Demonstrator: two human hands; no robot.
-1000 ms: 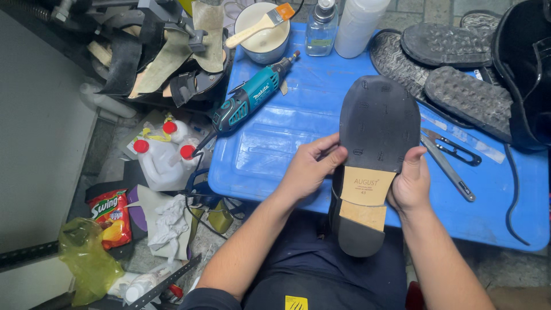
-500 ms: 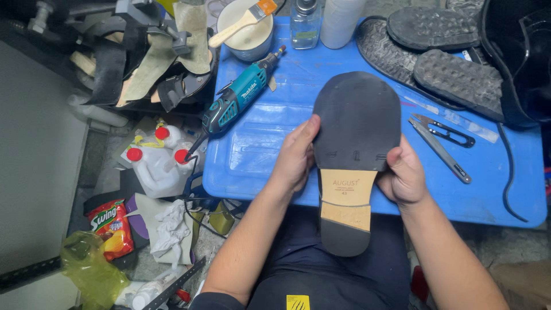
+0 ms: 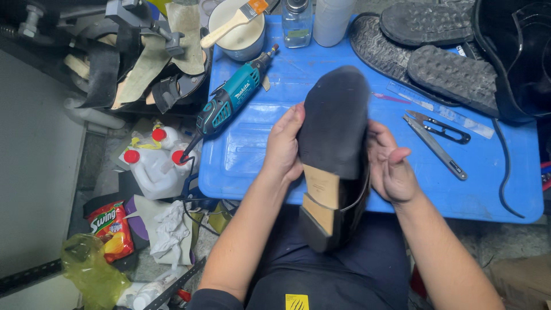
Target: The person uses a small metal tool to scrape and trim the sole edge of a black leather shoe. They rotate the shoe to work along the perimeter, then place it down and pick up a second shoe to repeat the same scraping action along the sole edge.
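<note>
Shoe sits sole-up between both hands, over the person's lap and the near edge of the blue table, its heel toward the body and its toe out over the table. Left hand clamps the sole's left edge, fingers together and curled around it; right hand cups the other side with fingers loosely bent and the thumb raised — more a prop than a grip. Since the shoe is tilted onto its side, it could slip toward the right if that hand eases off (the dark sole looks smooth). A teal rotary tool lies just to the left on the table, with thread snips and spare treaded soles to the right — a knocked elbow might sweep any of them off.
</note>
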